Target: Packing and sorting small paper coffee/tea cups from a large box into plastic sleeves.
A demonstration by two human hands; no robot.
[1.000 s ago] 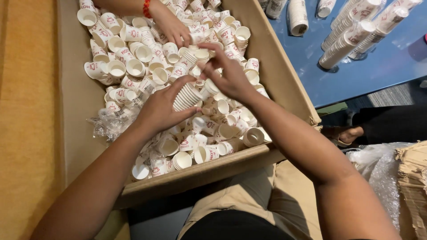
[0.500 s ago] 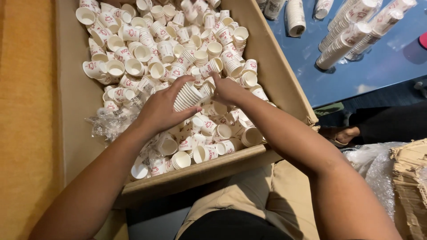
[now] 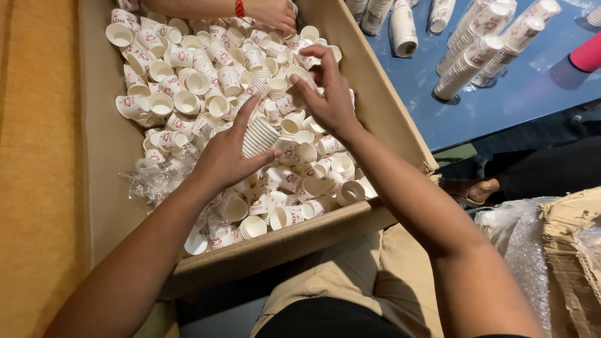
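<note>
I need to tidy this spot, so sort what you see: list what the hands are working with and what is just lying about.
In use:
- left hand holding a stack of cups
- right hand over the loose cups
- cardboard box

Lying about:
- finished cup stacks on the blue table
- plastic wrap
- another person's hand

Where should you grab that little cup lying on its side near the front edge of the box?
Probably by its open rim. The cup lies tipped over among loose cups, mouth facing right, near the cardboard box's front wall. Coming from above, thumb and finger can pinch across the round rim; the sides are crowded by neighbouring cups. The left hand already holds a stack.
</note>
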